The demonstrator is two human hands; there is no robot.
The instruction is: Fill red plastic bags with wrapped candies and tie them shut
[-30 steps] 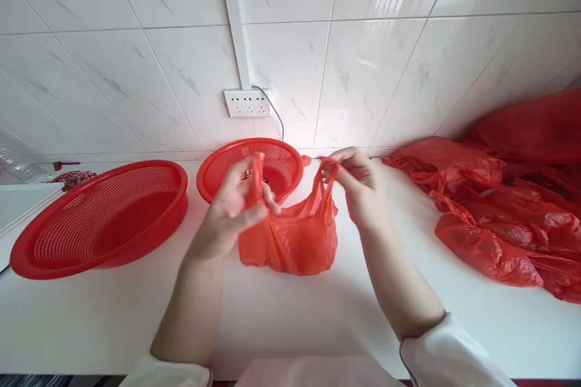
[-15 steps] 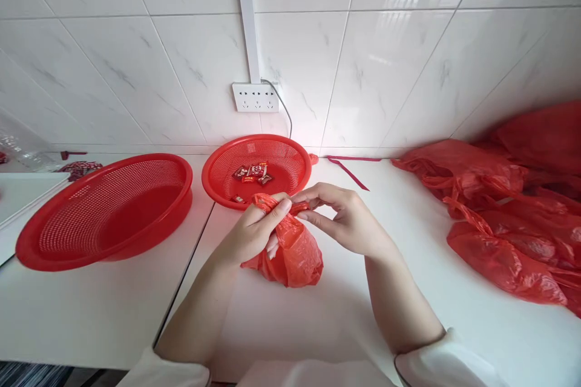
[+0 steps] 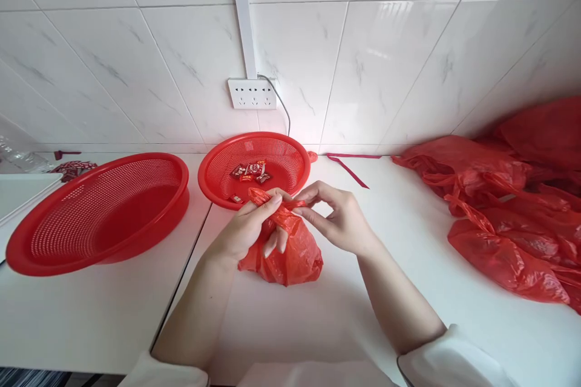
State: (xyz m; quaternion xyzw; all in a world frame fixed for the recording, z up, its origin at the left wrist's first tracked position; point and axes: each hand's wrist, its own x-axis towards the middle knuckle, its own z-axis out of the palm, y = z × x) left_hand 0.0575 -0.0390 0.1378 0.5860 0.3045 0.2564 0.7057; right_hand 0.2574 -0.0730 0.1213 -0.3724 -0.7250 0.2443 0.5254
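Observation:
A red plastic bag [image 3: 297,251] rests full-bottomed on the white table, its neck gathered up between both hands. My left hand [image 3: 252,224] is closed around the bag's neck, thumb on top, with some fingertips showing below against the bag. My right hand [image 3: 333,214] pinches a twisted end of the same bag between thumb and fingers, drawn out to the right. What the bag contains is hidden. Just behind the hands, a round red basket [image 3: 297,151] holds several small wrapped candies [image 3: 254,169].
At left stands a larger red basket [image 3: 179,163], with a white tray [image 3: 27,190] beyond it. Several tied red bags [image 3: 508,230] are heaped at right. Dark red strips [image 3: 349,170] lie by the tiled wall, below a power socket [image 3: 252,94].
The view has shifted slightly. My right hand now draws the bag's end out as a thinner twist, and more of my left fingertips shows below the neck.

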